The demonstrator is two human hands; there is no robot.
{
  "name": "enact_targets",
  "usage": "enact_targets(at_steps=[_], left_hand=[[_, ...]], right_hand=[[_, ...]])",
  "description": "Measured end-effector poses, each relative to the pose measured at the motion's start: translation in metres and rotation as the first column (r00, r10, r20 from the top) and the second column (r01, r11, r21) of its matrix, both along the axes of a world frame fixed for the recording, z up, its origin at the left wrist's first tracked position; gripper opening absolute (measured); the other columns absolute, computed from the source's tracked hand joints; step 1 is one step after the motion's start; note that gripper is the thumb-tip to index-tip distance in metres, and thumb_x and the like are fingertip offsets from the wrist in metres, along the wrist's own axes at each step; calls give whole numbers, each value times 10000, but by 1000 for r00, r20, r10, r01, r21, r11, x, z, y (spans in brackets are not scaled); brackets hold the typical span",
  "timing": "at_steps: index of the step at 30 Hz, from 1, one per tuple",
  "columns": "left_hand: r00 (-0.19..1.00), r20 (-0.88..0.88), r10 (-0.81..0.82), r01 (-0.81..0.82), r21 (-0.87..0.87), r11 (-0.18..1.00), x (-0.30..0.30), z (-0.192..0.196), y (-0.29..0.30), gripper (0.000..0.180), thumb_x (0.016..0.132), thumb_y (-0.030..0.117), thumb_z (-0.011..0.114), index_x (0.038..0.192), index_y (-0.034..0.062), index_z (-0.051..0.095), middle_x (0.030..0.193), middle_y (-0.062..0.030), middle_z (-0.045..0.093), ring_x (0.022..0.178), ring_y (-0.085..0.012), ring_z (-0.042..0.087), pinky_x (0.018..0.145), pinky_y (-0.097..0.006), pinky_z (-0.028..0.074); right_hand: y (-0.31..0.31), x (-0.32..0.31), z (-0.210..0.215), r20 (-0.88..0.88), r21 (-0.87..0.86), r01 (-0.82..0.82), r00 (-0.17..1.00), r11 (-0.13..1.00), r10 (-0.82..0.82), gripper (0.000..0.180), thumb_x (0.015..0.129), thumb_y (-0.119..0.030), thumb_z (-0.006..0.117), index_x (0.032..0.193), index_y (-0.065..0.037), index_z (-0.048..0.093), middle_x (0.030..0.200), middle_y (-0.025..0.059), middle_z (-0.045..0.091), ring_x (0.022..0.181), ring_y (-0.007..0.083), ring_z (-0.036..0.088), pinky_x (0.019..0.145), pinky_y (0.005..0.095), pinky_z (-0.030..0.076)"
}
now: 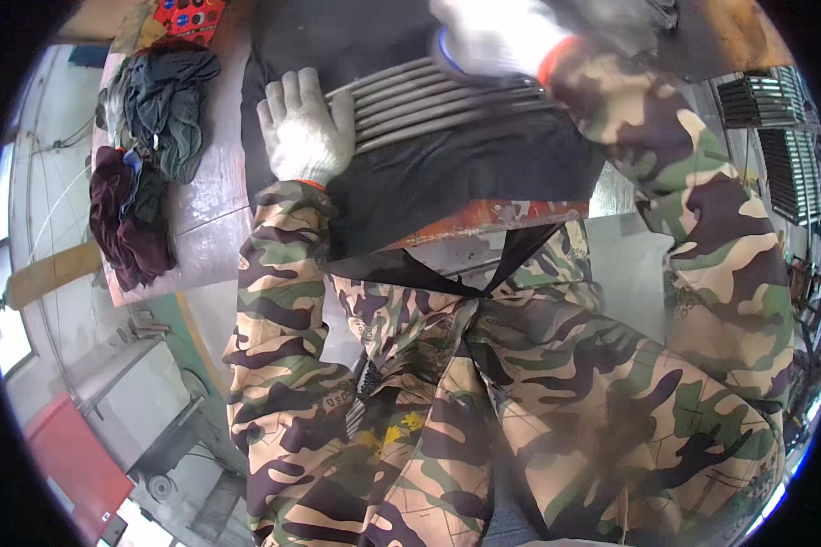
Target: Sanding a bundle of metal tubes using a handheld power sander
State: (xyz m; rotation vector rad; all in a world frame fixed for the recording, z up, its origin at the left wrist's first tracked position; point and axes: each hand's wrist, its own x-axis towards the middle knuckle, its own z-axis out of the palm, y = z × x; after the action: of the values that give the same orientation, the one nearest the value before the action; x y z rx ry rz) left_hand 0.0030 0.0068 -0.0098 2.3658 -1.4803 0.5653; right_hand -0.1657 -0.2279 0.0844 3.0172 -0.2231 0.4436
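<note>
Several thin grey metal rods (pixel 406 105) lie side by side on a black cloth (pixel 410 187), running from left to upper right. My left hand (pixel 306 128), in a white knit glove with an orange cuff, rests at their left ends with its fingers stretched out and thumb apart. Over their right part is my right hand (pixel 506 41), also in white with an orange cuff. It is smeared by motion, so its fingers cannot be made out. A blue edge shows along its left side; whether that belongs to a cloth in the hand is unclear.
Crumpled dark grey rags (pixel 169 109) and a maroon rag (pixel 128 219) lie on the metal tabletop (pixel 214 205) at left. A red item with round spots (pixel 190 18) sits at the far left. Racks of dark bars (pixel 789 173) stand at right. A red panel (pixel 77 469) is at lower left.
</note>
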Motion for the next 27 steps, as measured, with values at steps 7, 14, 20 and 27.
enact_targets(at_steps=[7,14,20,27], left_hand=[[1000,-10,13,-13,30,999,-12,10,18,496,911,360,666,1229,-15,600,1179,-179,604,1173,-392,548,1038,-528,415],[998,-32,56,-51,137,989,-17,16,21,579,996,375,610,1416,-20,551,1404,-234,595,1296,-424,543,1134,-539,388],[997,73,-18,18,-2,1000,-15,8,18,499,912,340,679,1248,-18,591,1201,-196,612,1150,-399,559,1014,-522,424],[998,-58,6,-1,81,997,-15,2,15,563,964,352,636,1385,-12,552,1384,-221,570,1318,-435,496,1127,-549,370]], right_hand=[[-7,-4,5,-11,-14,26,1000,1000,-27,217,888,-253,669,852,-40,690,866,217,690,784,421,696,664,537,588],[10,-25,9,-18,58,-121,992,991,123,194,887,-227,666,863,-35,681,863,202,677,845,408,703,706,528,598],[8,-28,7,-89,56,-85,992,995,90,194,872,-221,678,841,-30,667,854,200,668,782,393,691,654,534,594],[-15,-43,0,-62,-10,-23,998,1000,22,196,885,-227,660,981,-57,669,936,187,666,866,397,689,727,528,593]])
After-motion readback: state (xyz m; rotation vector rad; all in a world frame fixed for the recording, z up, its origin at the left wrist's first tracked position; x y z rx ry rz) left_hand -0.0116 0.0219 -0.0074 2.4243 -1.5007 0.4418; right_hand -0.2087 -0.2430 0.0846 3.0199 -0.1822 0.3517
